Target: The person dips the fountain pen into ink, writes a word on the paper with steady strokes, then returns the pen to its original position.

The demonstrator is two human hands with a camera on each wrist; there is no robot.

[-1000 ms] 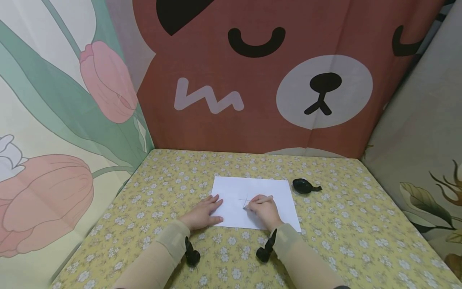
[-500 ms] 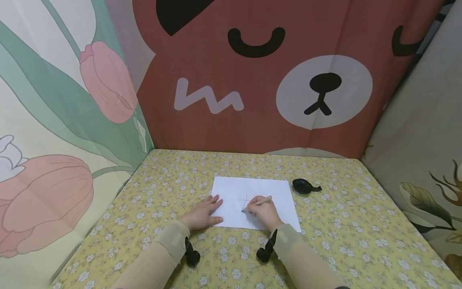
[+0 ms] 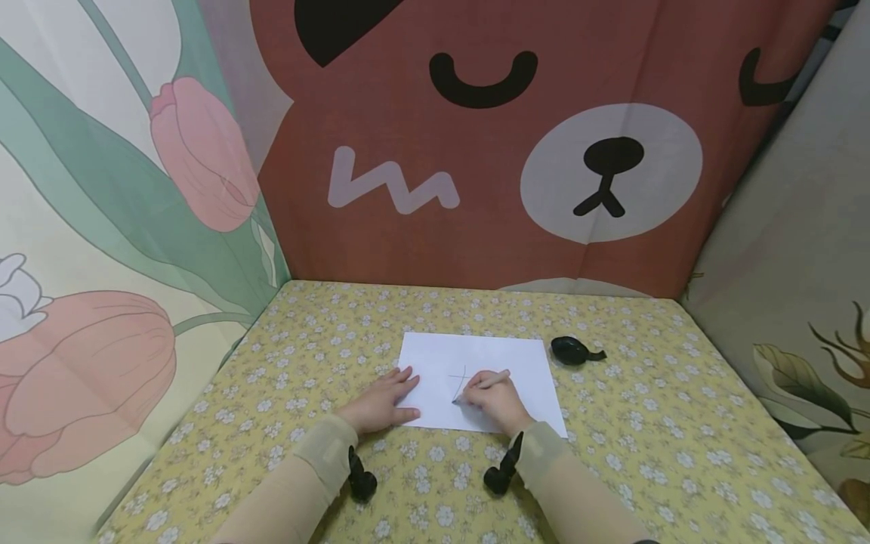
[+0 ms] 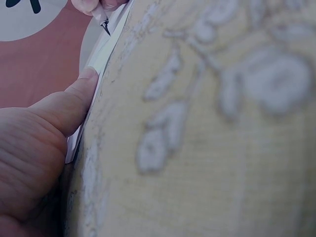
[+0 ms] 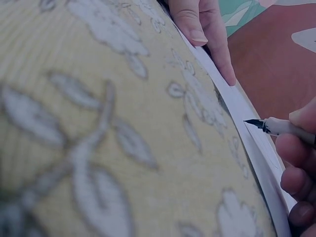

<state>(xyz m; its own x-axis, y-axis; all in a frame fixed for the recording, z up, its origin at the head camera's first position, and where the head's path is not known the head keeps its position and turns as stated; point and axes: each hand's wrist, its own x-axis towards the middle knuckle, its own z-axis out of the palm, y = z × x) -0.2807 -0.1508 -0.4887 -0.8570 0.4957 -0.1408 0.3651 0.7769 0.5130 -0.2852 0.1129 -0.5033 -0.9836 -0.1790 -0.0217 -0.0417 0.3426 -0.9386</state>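
Observation:
A white sheet of paper (image 3: 435, 351) lies flat on the table. Spread fingers of my left hand (image 3: 379, 400) rest on its left edge, the thumb pressing near the lower corner. My right hand (image 3: 501, 400) pinches a pale fountain pen (image 3: 493, 379) over the middle of the sheet. In the right wrist view, the dark nib of the pen (image 5: 276, 126) points down at the paper (image 5: 256, 148). Thin drawn lines (image 3: 464, 372), a cross with a stroke curving down to the left, show beside the nib. My right palm hides part of the sheet.
A glossy black rounded object (image 3: 571, 350) with a short tail lies right of the paper. Yellow floral cloth (image 3: 326, 332) covers the table. Printed curtains (image 3: 476, 249) stand at the back and sides. Black wrist devices (image 3: 363, 483) hang beside both sleeves.
The pen tip has moved down and slightly left, and the slanting stroke under the cross has grown longer. My left hand stays where it was.

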